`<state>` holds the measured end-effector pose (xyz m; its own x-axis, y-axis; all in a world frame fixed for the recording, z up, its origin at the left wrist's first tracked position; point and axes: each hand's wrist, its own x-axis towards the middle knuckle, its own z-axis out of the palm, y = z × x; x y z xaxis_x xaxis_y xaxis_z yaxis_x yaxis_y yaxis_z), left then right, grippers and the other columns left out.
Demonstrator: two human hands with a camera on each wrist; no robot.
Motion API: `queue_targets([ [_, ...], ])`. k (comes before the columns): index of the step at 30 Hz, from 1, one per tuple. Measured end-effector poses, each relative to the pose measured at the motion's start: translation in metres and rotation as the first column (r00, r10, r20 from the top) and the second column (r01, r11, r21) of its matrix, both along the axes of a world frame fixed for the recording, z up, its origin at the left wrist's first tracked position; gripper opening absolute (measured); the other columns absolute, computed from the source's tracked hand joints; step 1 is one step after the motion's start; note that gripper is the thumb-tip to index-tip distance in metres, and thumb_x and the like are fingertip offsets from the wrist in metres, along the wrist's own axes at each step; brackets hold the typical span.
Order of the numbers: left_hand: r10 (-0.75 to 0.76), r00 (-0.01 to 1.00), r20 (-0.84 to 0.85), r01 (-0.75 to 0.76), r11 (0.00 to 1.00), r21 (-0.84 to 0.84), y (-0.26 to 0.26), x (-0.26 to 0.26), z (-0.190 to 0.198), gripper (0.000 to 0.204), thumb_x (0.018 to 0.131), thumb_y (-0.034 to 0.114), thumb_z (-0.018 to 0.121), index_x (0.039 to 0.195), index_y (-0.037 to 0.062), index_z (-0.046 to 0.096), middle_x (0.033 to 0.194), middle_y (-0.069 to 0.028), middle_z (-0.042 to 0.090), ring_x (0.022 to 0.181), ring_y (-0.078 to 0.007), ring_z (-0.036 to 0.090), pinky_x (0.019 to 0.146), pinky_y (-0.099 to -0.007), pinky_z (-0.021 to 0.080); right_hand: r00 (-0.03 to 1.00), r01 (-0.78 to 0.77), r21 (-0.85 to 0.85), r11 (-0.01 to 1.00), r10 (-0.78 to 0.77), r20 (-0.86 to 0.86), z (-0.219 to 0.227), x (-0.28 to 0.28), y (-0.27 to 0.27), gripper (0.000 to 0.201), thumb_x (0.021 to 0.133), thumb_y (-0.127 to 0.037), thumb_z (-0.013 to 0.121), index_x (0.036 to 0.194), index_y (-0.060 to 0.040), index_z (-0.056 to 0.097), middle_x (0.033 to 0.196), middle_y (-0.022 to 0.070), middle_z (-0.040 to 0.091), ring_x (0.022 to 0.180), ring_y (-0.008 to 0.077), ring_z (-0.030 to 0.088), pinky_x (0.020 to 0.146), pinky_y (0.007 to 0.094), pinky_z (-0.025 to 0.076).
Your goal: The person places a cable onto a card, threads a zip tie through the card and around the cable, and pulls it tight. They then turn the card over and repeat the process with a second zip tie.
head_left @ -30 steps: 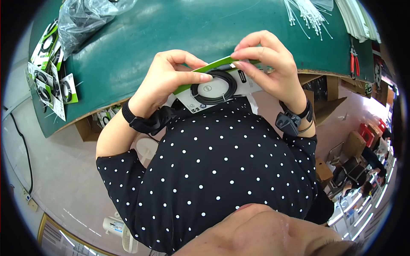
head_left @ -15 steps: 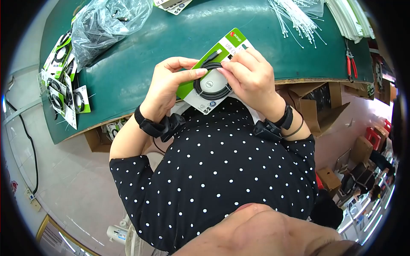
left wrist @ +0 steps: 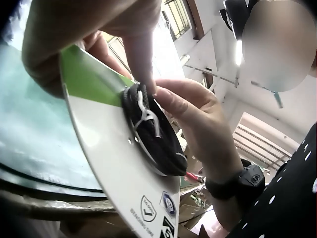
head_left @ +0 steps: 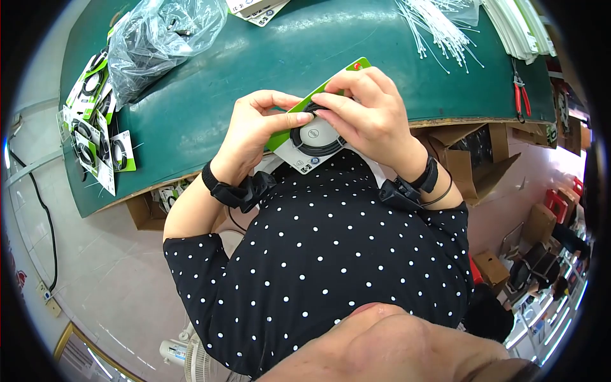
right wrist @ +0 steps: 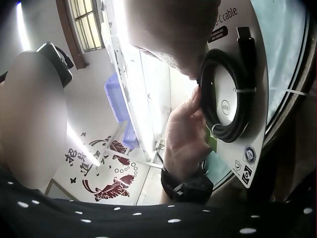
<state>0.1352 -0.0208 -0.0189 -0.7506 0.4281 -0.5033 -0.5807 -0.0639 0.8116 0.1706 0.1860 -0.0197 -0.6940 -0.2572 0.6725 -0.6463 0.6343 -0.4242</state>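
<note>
While the left hand (head_left: 251,127) grips the card (head_left: 304,159) with its thumb in front, the right hand (head_left: 375,118) pinches at the upper part of the black cable coil (head_left: 321,151) lying against it; exactly how much cable the fingertips enclose is hidden. Both hands are narrow and close together, and the card is held tilted just off the near edge of the green surface (head_left: 254,57). On that surface, carded cables (head_left: 89,137) are heaped at the left, beside a clear plastic bag (head_left: 137,54) with dark cables inside; white ties (head_left: 442,32) fan out at the upper right, near a stack of pale cards (head_left: 517,28), and red-handled pliers (head_left: 522,99) lie by the right end. An open cardboard box (head_left: 471,181) sits below the edge, and a white fan (head_left: 197,363) stands on the pale floor (head_left: 114,254). The left wrist view alone shows the loose end of a white tie (left wrist: 147,116) across the coil, and the words "BENDING TIME" on the card. From the right wrist, the plug (right wrist: 245,42) and "C cable" print come clear, along with red fish pictures (right wrist: 116,188) on a wall, blue bins (right wrist: 116,99) and a barred window (right wrist: 86,25).
</note>
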Motion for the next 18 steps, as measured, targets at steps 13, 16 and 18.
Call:
queue_targets([
  [13,-0.157,0.93,-0.333,0.138,0.987,-0.079,-0.015,0.014,0.009,0.021,0.071,-0.011,0.075,0.09,-0.0057,0.069,0.088,-0.0033,0.058,0.077,-0.0088,0.061,0.07,-0.0199,0.052,0.863,0.439,-0.018,0.898,-0.416,0.285,-0.025,-0.055,0.128,0.016,0.085,-0.014,0.068,0.093,-0.0013,0.069,0.085,0.0082,0.065,0.069,0.0188,0.061,0.066,0.0269,0.049],
  [16,-0.217,0.894,-0.391,0.175,0.975,-0.139,-0.009,0.017,0.011,0.022,0.069,-0.012,0.076,0.088,-0.0046,0.068,0.087,-0.0026,0.056,0.071,-0.0058,0.053,0.063,-0.0175,0.042,0.8,0.534,0.212,0.818,-0.571,0.187,-0.054,-0.083,0.155,0.019,0.084,-0.019,0.068,0.094,-0.0028,0.07,0.086,0.0086,0.068,0.071,0.0191,0.065,0.066,0.0283,0.05],
  [18,-0.209,0.897,-0.39,0.173,0.977,-0.125,-0.007,0.017,0.013,0.022,0.069,-0.012,0.076,0.088,-0.0047,0.068,0.086,-0.0027,0.055,0.071,-0.0057,0.052,0.063,-0.0175,0.042,0.695,0.539,0.396,0.743,-0.658,0.289,-0.057,-0.095,0.16,0.021,0.082,-0.02,0.069,0.094,-0.0036,0.07,0.085,0.0099,0.069,0.072,0.0197,0.066,0.066,0.0298,0.051],
])
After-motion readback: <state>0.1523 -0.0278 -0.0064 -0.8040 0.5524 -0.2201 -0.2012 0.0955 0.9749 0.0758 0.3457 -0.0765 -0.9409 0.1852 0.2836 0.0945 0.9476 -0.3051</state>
